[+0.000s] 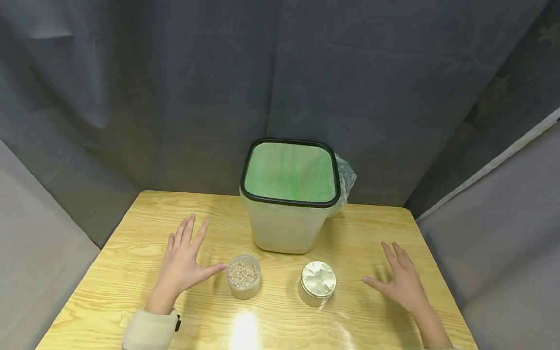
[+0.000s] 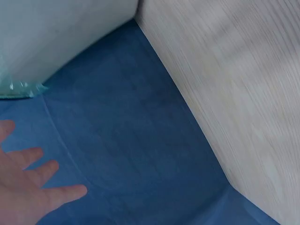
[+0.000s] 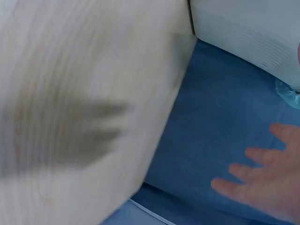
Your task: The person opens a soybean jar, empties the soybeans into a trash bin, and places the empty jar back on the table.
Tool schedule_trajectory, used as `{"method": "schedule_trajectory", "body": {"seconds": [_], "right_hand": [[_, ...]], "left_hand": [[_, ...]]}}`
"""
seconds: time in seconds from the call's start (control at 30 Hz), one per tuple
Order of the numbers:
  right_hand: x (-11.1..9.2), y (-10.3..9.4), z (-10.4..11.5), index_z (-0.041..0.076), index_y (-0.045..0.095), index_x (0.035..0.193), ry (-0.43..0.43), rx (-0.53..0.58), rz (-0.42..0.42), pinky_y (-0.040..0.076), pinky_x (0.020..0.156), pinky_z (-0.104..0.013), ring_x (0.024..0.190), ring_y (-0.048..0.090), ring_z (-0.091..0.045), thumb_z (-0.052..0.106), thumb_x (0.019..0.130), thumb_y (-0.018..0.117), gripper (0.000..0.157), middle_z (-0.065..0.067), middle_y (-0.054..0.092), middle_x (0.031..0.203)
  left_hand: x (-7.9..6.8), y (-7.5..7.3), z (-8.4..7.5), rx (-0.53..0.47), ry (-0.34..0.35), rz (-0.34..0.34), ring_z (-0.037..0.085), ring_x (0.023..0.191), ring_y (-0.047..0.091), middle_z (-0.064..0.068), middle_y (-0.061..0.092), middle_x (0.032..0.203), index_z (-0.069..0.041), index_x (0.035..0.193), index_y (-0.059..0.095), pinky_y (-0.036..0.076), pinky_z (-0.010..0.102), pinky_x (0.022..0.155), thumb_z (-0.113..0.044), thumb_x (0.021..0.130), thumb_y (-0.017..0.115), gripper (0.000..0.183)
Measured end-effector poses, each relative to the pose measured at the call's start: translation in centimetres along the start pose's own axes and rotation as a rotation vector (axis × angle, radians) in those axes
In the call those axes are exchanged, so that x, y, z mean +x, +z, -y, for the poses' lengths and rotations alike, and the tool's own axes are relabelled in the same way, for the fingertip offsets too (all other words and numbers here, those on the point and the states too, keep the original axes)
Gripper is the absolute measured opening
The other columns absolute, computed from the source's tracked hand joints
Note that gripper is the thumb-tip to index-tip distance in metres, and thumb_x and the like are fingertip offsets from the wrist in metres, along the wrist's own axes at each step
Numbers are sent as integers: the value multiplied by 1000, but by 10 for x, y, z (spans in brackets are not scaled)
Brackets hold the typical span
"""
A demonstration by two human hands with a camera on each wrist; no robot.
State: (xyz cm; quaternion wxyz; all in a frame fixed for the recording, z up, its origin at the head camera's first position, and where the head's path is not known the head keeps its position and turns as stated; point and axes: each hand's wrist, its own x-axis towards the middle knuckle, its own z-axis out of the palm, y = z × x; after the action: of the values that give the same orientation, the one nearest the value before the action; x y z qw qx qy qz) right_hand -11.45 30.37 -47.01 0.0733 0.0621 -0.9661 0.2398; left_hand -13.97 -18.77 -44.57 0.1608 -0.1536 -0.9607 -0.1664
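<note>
My left hand (image 1: 181,262) is spread above the table's left part, its thumb tip close beside a clear tub (image 1: 245,291) filled with small pale beads (image 1: 243,273). On the right, my right hand (image 1: 402,282) hovers with fingers apart and holds nothing. Nearest to it is a round tin (image 1: 318,284) with a shiny silvery top. Between and behind the two small containers stands a whitish bin (image 1: 286,228) with a black rim and a green inside. In the wrist views, the left fingers (image 2: 65,194) and right fingers (image 3: 234,187) are extended, with nothing between them.
A crumpled clear plastic bag (image 1: 345,180) hangs out at the bin's right side. The wooden table (image 1: 210,325) ends at a dark curtain (image 1: 197,97) behind the bin. Grey cloth panels (image 1: 503,243) flank both sides.
</note>
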Motion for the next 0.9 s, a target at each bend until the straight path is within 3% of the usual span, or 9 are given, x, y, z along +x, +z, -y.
{"method": "schedule_trajectory", "body": {"seconds": [0.2,0.47,0.63,0.9], "right_hand": [[-3,27,-2,0,25,141,-37,197,95,26,86,-71,121,24,-55,36,65,80,100,-32,25,139],[-11,70,2,1,23,142,-33,421,206,30,92,-63,122,29,-51,24,66,81,98,-27,28,140],[-13,94,8,1,19,143,-25,522,250,21,97,-63,127,25,-47,25,66,81,101,-24,28,142],[-12,123,16,1,13,144,25,743,303,13,104,-51,133,14,-38,16,63,83,109,-21,18,147]], "left_hand": [[6,8,-17,-79,90,-55,42,127,25,20,26,143,-11,142,30,24,61,97,-60,60,73,105],[14,20,-39,-171,183,-43,34,120,37,14,41,132,-13,143,29,33,55,94,-59,61,73,103],[18,28,-52,-205,219,-18,31,120,38,12,41,132,-16,144,27,36,53,92,-62,63,70,102],[22,37,-65,-226,252,-9,32,120,38,12,41,132,-17,145,26,37,52,92,-69,66,62,101]]}}
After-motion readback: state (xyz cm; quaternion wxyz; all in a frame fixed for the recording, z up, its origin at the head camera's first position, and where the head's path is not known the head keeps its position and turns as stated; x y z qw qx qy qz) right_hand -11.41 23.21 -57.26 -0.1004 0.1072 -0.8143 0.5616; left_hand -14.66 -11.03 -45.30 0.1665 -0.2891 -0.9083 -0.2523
